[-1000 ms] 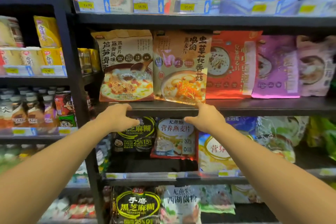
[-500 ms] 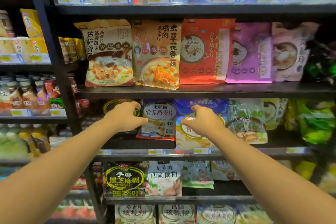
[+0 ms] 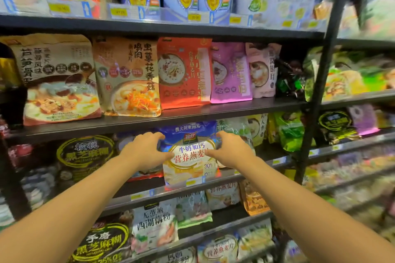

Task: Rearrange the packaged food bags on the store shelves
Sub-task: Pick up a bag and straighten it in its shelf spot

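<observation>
Store shelving [image 3: 162, 28] fills wall, black metal tiers packed with food bags. Middle shelf [image 3: 213, 111]: row of upright oatmeal bags, tan to red to purple. Shelf below, front edge: blue-and-white oatmeal bag [image 3: 190, 156] upright between black sesame bag [image 3: 85, 153] and green bags. Left hand [image 3: 147, 151] curled on its left side, right hand [image 3: 230, 151] curled on its right side; both gripping bag.

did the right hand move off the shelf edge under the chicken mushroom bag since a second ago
Yes. The right hand has dropped from the shelf edge to the shelf below, where it now holds the right side of the blue milk-calcium oatmeal bag.
</observation>
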Tool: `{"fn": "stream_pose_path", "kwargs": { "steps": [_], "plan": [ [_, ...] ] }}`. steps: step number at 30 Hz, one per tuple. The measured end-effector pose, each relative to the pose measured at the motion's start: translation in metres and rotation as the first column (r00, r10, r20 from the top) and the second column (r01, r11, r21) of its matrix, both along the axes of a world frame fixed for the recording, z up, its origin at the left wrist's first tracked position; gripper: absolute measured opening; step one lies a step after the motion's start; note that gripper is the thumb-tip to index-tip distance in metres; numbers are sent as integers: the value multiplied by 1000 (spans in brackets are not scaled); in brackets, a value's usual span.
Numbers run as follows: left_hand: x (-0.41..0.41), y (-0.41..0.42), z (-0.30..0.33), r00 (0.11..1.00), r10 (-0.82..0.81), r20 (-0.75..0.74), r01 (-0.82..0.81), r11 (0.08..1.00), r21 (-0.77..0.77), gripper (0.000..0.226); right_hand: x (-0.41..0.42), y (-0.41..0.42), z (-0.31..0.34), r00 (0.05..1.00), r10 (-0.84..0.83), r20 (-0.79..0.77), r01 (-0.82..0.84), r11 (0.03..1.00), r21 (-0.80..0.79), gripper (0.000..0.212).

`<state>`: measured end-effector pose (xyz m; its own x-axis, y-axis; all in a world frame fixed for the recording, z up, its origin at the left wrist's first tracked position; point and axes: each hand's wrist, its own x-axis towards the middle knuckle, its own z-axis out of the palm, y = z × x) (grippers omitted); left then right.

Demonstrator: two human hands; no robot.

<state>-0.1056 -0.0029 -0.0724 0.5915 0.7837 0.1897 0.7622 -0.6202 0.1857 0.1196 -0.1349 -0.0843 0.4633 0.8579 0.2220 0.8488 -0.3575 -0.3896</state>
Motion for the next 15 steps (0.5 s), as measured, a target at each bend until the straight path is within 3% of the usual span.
{"fn": "stream_pose_path", "kwargs": {
  "steps": [6, 15],
  "plan": [
    [42, -10, -13, 992, -125, 32, 127, 989, -77, 80, 26, -35, -13, 992, -124, -29, 124, 992, -16, 84],
    [150, -37, -18, 975, -220, -3, 220, 973, -73, 79, 118, -76, -15, 974, -226, -30, 225, 974, -28, 86]
  ]
}}
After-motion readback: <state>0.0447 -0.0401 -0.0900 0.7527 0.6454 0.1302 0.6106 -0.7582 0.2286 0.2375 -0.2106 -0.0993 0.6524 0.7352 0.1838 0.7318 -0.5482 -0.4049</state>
